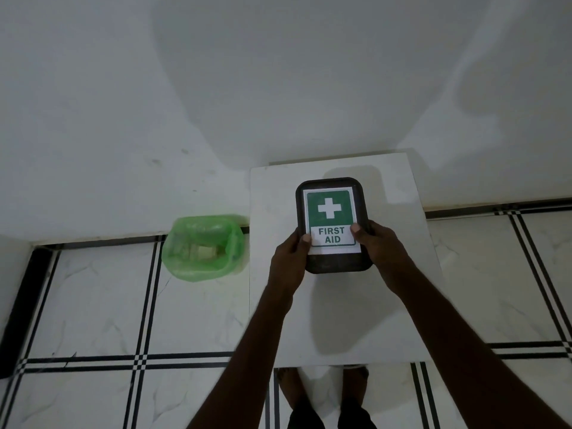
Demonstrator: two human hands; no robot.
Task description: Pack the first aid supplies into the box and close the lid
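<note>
A dark first aid box (332,264) with rounded corners lies on a white table (340,320). Its lid is down and carries a green and white label with a cross and the words FIRST AID. My left hand (289,258) grips the box's near left edge, thumb on the label. My right hand (376,246) grips the near right edge, thumb on the label too. No loose supplies show on the table. The inside of the box is hidden.
A bin lined with a green plastic bag (202,246) stands on the tiled floor left of the table, with some scraps inside. A white wall rises behind. My bare feet (322,388) show under the table's near edge.
</note>
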